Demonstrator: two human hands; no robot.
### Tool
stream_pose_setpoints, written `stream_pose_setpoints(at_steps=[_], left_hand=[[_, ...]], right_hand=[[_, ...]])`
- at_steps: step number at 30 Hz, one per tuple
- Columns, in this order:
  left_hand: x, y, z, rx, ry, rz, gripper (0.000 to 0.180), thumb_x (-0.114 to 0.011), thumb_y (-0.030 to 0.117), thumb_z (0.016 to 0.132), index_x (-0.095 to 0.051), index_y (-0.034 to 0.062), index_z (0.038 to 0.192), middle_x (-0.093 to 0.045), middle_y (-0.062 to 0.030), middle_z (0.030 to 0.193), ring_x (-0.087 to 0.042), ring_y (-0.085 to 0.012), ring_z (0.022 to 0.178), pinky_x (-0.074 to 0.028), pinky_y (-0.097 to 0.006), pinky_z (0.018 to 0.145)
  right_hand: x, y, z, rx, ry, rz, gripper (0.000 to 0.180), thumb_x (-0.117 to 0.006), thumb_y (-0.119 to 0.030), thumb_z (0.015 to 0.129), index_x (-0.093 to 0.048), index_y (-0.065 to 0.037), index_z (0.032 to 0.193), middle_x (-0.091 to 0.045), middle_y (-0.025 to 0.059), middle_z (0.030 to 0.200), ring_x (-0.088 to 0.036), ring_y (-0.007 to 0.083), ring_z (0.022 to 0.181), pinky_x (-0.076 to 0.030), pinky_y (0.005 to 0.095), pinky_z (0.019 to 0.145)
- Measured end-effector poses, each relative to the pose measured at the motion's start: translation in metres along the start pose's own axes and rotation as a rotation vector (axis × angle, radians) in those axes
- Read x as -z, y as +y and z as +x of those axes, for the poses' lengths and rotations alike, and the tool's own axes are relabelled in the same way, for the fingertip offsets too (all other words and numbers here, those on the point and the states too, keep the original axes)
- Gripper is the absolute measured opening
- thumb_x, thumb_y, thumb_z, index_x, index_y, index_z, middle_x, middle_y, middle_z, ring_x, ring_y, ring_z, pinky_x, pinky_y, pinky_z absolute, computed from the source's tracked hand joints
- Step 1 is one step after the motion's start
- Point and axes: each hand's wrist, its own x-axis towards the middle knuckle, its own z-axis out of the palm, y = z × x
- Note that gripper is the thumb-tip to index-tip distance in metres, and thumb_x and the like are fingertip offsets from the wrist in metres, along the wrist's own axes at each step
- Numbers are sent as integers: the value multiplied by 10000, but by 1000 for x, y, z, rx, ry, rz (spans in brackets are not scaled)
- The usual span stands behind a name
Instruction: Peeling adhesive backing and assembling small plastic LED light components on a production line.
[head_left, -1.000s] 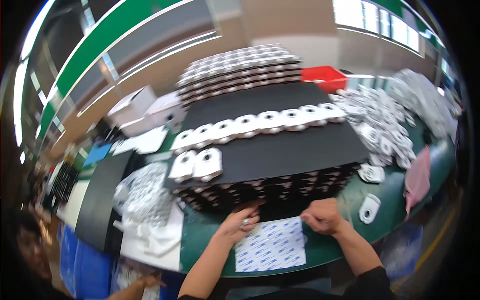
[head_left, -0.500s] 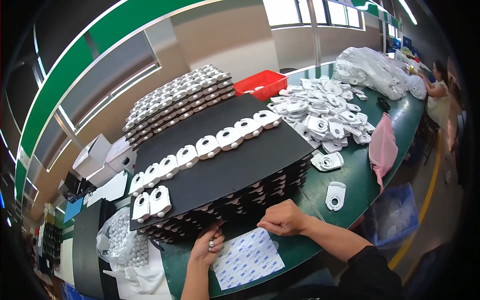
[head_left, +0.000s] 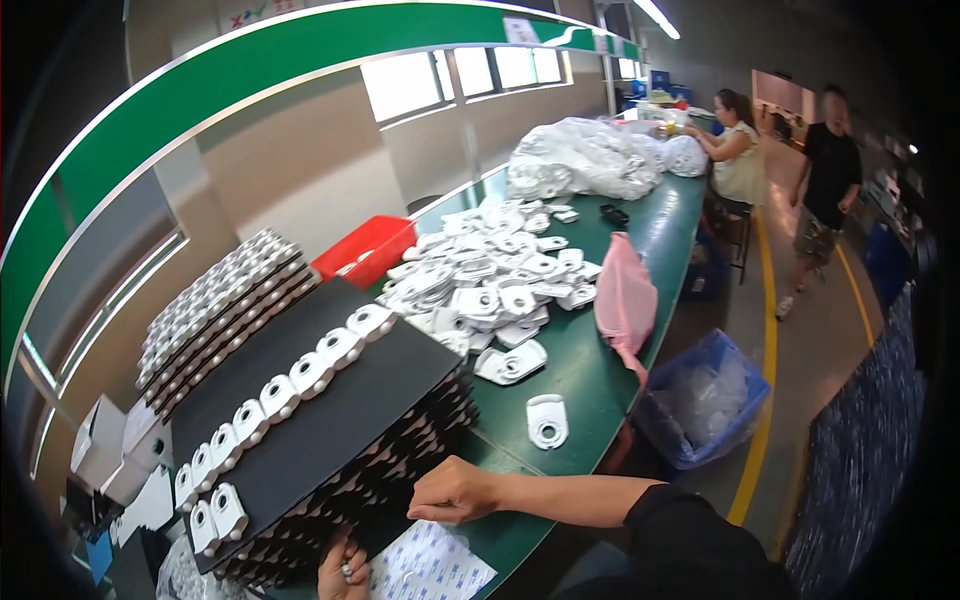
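Observation:
My right hand [head_left: 455, 491] is closed, its fingers curled in beside the front corner of the stack of black boards [head_left: 330, 390]. Whatever it pinches, if anything, is hidden. Lower down, against the stack's front side, my left hand [head_left: 340, 570] has bent fingers with a ring on one; what they grip cannot be made out. Between the hands lies a white sheet with blue print [head_left: 432, 562]. On the top board, white molded pieces with round holes [head_left: 277, 397] form a slanting row, with two more pieces [head_left: 217, 517] near the left corner.
Loose white pieces are heaped [head_left: 490, 270] beyond the stack, with a single one [head_left: 547, 421] nearer. A red bin [head_left: 368, 250], pink cloth [head_left: 625, 300] and clear bags [head_left: 585, 160] share the green table. A blue crate [head_left: 708, 400] stands below. One person sits; another [head_left: 828, 170] walks the aisle.
The view has swung right, so the table and both hands sit further left and lower in the picture. A walking person has come into view. Both hands remain closed near the sheet.

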Motion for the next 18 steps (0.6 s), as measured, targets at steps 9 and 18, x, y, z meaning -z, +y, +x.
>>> stream_pose_setpoints(at_steps=[9, 18], left_hand=[[0, 1, -4, -2, -44, 28, 97, -411, 92, 925, -492, 42, 905, -441, -11, 715, -339, -62, 473, -261, -168, 353], [-16, 1, 2, -134, 254, 99, 169, -496, 159, 895, -538, 53, 1019, -372, 11, 624, -300, -59, 454, -215, -169, 350]], right_hand=[[198, 39, -10, -679, 976, 60, 171, -508, -172, 809, -540, -56, 687, -520, 29, 558, -453, 94, 418, -367, 226, 388], [310, 31, 10, -472, 1244, 246, 288, -536, -140, 853, -494, -64, 1127, -456, -3, 626, -411, 76, 505, -330, 201, 431]])
